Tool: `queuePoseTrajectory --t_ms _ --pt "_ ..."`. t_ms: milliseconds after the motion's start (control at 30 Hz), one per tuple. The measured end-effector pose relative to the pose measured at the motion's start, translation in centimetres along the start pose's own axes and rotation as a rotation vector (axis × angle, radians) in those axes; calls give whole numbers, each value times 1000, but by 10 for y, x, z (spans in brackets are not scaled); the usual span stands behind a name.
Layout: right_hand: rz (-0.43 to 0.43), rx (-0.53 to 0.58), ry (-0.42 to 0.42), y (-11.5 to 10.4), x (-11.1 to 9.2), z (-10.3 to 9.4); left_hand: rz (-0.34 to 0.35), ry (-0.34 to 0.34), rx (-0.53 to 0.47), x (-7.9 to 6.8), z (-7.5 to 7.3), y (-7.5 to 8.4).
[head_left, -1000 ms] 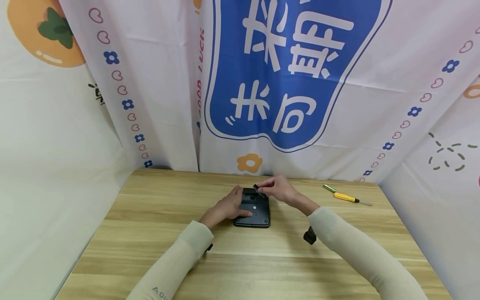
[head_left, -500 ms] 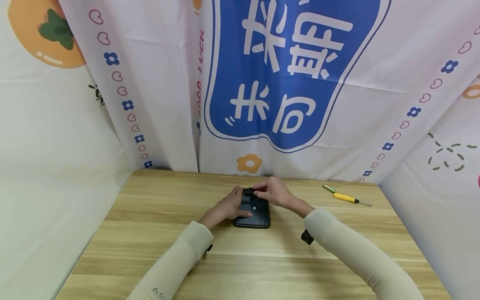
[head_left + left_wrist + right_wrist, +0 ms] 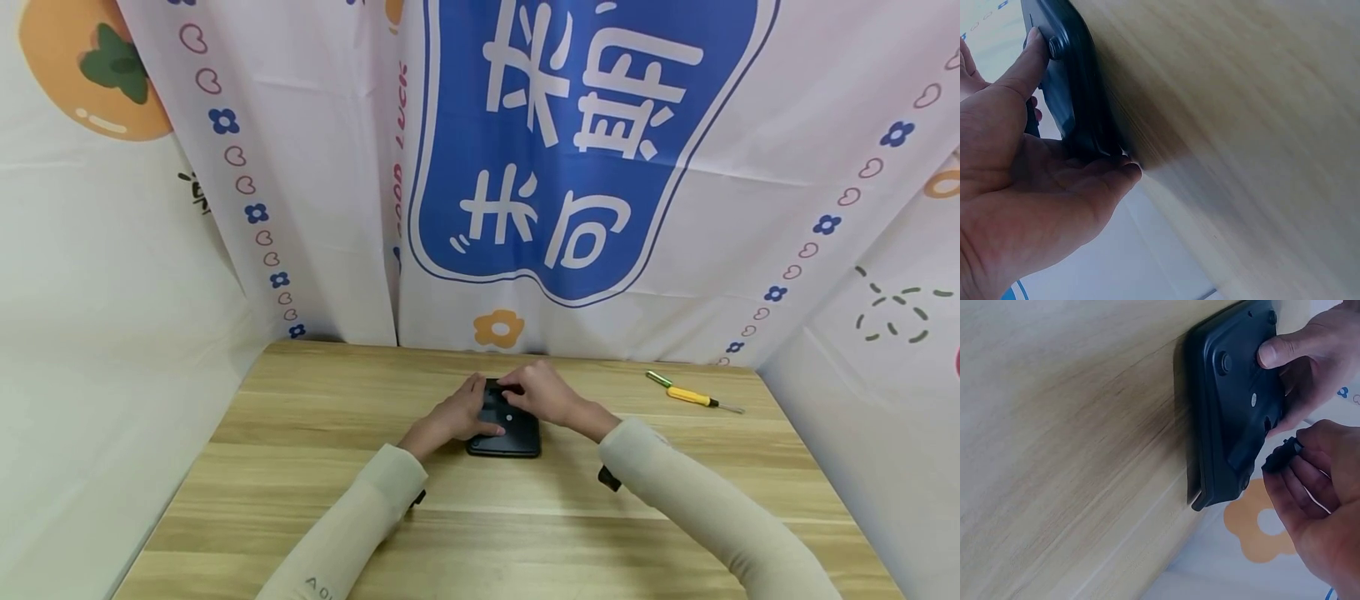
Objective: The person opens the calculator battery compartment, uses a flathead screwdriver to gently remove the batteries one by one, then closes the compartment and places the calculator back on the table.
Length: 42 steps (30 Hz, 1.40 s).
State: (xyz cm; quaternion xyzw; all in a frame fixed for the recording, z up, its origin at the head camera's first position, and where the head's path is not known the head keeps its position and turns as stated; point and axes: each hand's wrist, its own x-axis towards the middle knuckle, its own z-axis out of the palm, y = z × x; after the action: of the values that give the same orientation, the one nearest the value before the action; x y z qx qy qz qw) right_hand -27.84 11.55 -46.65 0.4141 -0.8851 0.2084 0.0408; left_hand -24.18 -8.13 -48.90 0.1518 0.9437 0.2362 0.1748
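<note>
A black desk calculator [image 3: 517,435] lies underside up on the wooden table, round rubber feet and a small white sticker showing. My left hand [image 3: 456,410] grips its left side: the thumb presses on the underside while the fingers wrap the far edge, as the left wrist view shows. Between thumb and fingertips, my right hand [image 3: 1329,487] pinches a small black battery cover [image 3: 1282,456]. In the right wrist view the cover is just off the calculator's surface, beside a dark opening [image 3: 1267,424]. From the head view, my right hand hides most of the cover.
To the right on the table [image 3: 337,483] lie a yellow-handled screwdriver [image 3: 690,396] and a green battery-like cylinder [image 3: 659,378]. A white printed curtain [image 3: 337,208] hangs right behind the table's back edge, with more white cloth on both sides.
My right hand has brought the battery cover from a tilted pose above the calculator's right corner leftward and down to its back part. The left hand has kept its grip.
</note>
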Motion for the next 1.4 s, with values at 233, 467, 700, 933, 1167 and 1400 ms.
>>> queuePoseTrajectory --t_ms 233,467,700,933,1167,1400 --pt "-34 -39 -30 0 0 4 8 2 5 1 0 -1" --pt "-43 -105 -63 1 -1 10 14 11 5 1 2 -2" --pt "-72 -200 -79 0 -1 15 23 16 2 0 2 -2" --pt "-83 -233 -81 1 -2 18 24 13 -3 0 1 -2" --pt "-71 -234 -79 0 -2 18 27 16 2 0 0 -2" --pt "-37 -238 -85 0 -1 18 43 22 -2 1 1 -3"
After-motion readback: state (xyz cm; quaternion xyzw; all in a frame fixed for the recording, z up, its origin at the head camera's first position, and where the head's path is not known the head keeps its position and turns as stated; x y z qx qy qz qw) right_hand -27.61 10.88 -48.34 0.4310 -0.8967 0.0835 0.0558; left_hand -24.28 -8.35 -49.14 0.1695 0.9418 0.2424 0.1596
